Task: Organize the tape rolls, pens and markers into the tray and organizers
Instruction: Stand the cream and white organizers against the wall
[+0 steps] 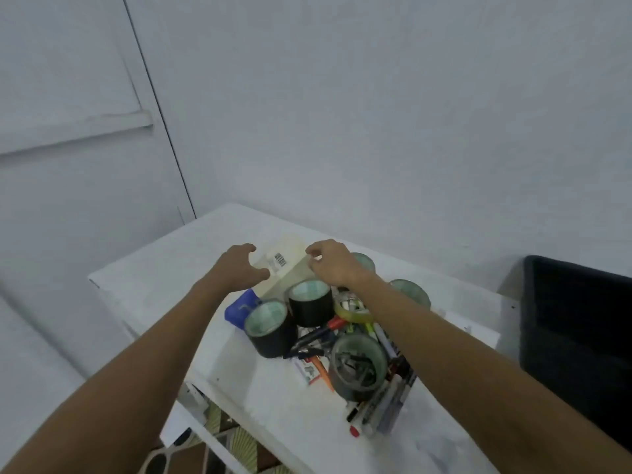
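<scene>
Cream plastic tray (285, 265) upside down near table's (143, 278) far edge, long axis running away toward far corner; flanked by left hand (239, 266), fingers spread, not yet gripping, and right hand (333, 263), fingertips curled at its edge; tape rolls (309, 302) heaped nearer.

Around the white tray (285, 265) I count two black tape rolls (310, 302), three greenish-grey ones (358, 366), one yellow roll (352, 311), one blue organizer (239, 307). The pens and markers (383, 401) below it are too heaped to count.
</scene>
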Demonstrator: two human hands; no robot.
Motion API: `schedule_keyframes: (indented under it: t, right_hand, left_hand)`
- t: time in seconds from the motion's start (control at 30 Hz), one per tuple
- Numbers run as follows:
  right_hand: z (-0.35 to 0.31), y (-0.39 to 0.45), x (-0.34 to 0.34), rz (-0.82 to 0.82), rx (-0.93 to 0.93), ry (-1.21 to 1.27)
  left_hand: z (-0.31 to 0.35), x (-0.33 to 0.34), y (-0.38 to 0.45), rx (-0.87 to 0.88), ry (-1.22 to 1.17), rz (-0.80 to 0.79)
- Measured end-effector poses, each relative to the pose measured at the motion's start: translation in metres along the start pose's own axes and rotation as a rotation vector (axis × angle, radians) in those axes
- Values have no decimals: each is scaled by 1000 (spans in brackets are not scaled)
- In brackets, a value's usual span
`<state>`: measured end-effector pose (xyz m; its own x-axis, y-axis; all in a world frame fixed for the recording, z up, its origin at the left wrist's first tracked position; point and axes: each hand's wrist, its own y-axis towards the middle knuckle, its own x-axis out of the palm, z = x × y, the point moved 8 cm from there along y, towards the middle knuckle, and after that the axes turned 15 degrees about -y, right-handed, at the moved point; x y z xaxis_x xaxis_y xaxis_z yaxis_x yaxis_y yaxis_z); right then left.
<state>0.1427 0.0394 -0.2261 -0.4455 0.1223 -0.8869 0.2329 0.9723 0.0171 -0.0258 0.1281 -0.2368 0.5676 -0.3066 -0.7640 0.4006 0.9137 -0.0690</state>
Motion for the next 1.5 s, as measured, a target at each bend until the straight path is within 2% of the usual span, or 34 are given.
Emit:
schedule_keyframes:
  t: [0.13,0.3,0.43,0.53,0.6,0.67,0.73,0.8,0.9,1.03,1.1,1.2,1.3,1.43,1.5]
  right_hand:
    - [1,42,28,-30,120,-32]
    - [8,64,30,33,178,97]
    - [16,67,16,105,157,223]
    - [32,63,-15,227,203,387]
    - [50,55,-43,305,261,425]
    - [71,44,-66,348,342,540]
    - [95,28,-82,378,436,722]
    - [115,10,-94,380,481,877]
    - [140,-20,-114,340,422,1048]
    - [182,-69,-143,403,416,998]
    - [205,-92,-151,464,493,910]
    - [228,-115,-159,573,571,804]
    - [241,-120,-159,636,597,710]
    - [259,-109,-148,633,671,436]
    - [268,-100,-138,613,696,375]
  left_hand:
    - [-5,24,28,55,-28,-149]
    - [-18,46,62,95,-29,-187]
    - [6,27,69,128,-76,-122]
    - [42,-11,73,184,-146,21]
    - [71,-30,72,241,-300,89]
    - [98,-34,70,243,-535,74]
    - [126,-16,69,188,-803,-86]
    - [154,20,61,107,-975,-342]
    - [189,80,49,9,-1135,-645]
    - [224,145,38,-77,-1321,-910]
    - [237,168,37,-86,-1246,-892]
    - [257,187,37,34,-956,-735]
    - [275,202,34,92,-832,-692]
    - [284,218,34,185,-672,-685]
    - [282,224,32,256,-538,-689]
